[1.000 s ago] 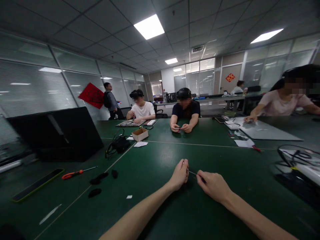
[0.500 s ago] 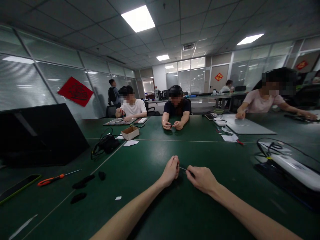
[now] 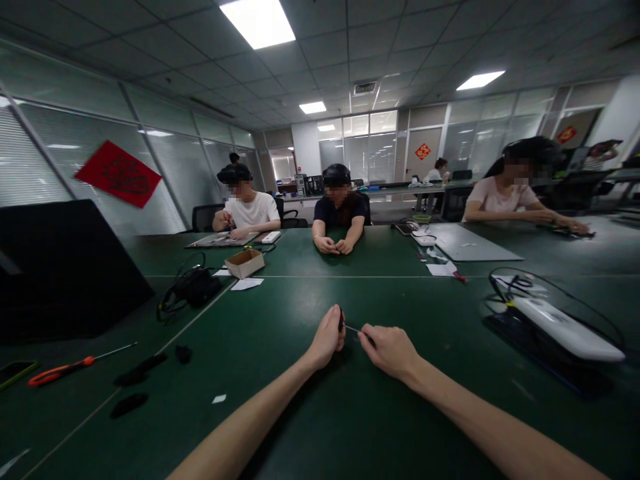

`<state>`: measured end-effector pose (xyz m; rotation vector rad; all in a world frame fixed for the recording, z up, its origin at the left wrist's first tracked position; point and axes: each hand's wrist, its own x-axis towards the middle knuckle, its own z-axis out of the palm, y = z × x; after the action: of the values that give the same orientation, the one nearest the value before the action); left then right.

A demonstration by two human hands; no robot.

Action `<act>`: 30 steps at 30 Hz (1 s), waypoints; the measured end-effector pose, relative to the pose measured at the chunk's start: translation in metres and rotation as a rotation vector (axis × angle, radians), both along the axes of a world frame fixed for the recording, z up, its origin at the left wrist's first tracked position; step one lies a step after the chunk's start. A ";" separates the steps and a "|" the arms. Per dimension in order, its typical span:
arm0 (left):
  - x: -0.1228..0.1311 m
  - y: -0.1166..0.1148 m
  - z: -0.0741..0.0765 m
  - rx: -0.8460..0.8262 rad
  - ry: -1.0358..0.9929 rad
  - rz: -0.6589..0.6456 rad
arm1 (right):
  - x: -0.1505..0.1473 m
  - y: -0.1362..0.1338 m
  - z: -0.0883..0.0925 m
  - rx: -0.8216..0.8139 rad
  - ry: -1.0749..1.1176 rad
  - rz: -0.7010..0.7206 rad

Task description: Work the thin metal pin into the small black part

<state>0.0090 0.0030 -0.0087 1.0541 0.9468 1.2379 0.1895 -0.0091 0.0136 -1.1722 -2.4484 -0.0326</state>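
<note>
My left hand [image 3: 327, 338] is closed in a loose fist over the green table [image 3: 310, 427], pinching a small dark piece [image 3: 341, 325] at its fingertips. My right hand [image 3: 389, 349] sits just to its right, fingers pinched on the other end of a thin pale wire or pin [image 3: 353, 329] that spans the short gap between the two hands. Both forearms reach in from the bottom edge. What the thin item is stays too small to name.
An orange-handled screwdriver [image 3: 65, 367] and small black pieces [image 3: 145, 363] lie at left, beside a black slanted panel [image 3: 60, 267]. A cardboard box [image 3: 244, 263] and black cable bundle [image 3: 193, 288] sit farther back. A white device with cables [image 3: 560, 327] lies right. Three people sit across the table.
The view has swung to the right and slightly up, so everything shifts left in frame. My hands stay together on the thin item, holding the same pinch.
</note>
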 end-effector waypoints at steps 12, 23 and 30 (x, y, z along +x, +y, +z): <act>0.001 0.000 0.000 0.034 0.026 0.003 | 0.000 0.001 -0.002 -0.039 0.051 0.011; 0.003 -0.001 0.004 0.076 0.100 0.071 | -0.002 0.001 -0.004 -0.021 0.017 -0.036; 0.004 -0.001 0.003 0.088 0.132 0.095 | -0.003 0.002 -0.003 -0.024 0.016 -0.048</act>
<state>0.0126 0.0023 -0.0052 1.1834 1.0615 1.3104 0.1869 -0.0073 0.0101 -1.2366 -2.4123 -0.0083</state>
